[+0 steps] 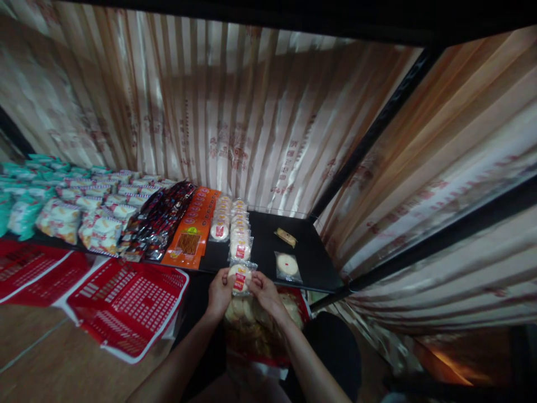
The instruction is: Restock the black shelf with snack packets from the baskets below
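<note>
My left hand and my right hand both pinch one clear-wrapped round rice cracker packet with a red label, at the front edge of a black shelf. It sits at the near end of a row of the same cracker packets running back toward the curtain. A second row of them lies just left. Below my hands is a red basket holding a bag of more crackers.
One cracker packet and a small yellow-brown snack lie loose on the shelf's right part. Orange packs, dark packs, white and teal packs fill the left. Red baskets sit lower left. Striped curtains hang behind and right.
</note>
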Tool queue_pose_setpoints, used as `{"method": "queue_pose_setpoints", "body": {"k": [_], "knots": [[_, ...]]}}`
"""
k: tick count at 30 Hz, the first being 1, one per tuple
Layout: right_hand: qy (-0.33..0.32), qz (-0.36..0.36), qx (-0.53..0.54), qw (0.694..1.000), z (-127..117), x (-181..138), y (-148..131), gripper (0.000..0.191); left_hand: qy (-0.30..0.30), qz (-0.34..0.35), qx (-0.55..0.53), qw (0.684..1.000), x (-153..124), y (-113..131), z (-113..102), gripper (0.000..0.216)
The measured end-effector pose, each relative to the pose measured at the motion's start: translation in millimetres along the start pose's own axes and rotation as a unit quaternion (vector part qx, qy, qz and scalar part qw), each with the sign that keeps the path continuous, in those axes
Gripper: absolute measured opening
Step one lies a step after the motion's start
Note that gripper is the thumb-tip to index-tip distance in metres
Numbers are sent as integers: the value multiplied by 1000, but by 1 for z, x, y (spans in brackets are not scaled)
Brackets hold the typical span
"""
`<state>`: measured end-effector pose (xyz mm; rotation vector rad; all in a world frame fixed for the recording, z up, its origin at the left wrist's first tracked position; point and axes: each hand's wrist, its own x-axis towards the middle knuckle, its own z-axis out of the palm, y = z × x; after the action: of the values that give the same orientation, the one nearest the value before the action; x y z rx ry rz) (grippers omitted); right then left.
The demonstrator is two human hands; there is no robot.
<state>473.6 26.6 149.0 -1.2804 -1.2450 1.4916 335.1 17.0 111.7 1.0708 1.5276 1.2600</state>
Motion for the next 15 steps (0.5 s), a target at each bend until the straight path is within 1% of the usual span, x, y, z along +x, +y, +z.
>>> {"method": "queue_pose_setpoints", "body": {"k": [4,6,8,13,15], "knots": [[2,-46,-33,998,10,13,-1,24,42,-5,13,999,6,5,-6,28],[3,-56,-68,996,17,21,-2,21,60,2,39,997,10,8,-11,31],[19,-68,-116,991,24,29,-2,19,73,15,64,995,15,11,-16,33],[71,-99,-234,964,45,49,-10,28,120,72,134,981,29,12,-25,52],[81,-101,-272,954,53,57,-16,26,126,103,169,972,35,10,-26,57]]}}
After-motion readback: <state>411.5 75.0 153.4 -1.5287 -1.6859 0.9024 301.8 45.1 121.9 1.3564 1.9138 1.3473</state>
